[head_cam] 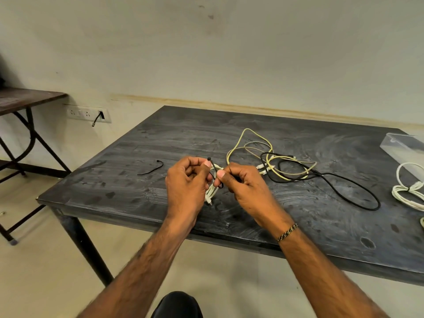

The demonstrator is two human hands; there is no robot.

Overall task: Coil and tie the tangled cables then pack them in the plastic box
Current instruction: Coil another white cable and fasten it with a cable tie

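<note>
Head view: both hands meet above the near middle of the dark table [160, 143]. The left hand [187, 180] has its fingers curled around a small white coil [211, 191] and pinches the head end of a black tie [212, 167] between thumb and forefinger. The right hand [243, 184] pinches the same tie just beside it, thumb on top, the other fingers curled under. The tie loops around the coil, its tail showing between the hands.

To the right, farther back, a tangle [275, 161] of yellow, grey and black cables lies loose on the table; the black cable [353, 191] trails toward the near right. A spare tie [151, 168] lies left of the hands. At the right edge lies a tied white coil [410, 191], and beyond it the clear box [401, 145], partly cut off. A bracelet [286, 231] circles the right wrist.
</note>
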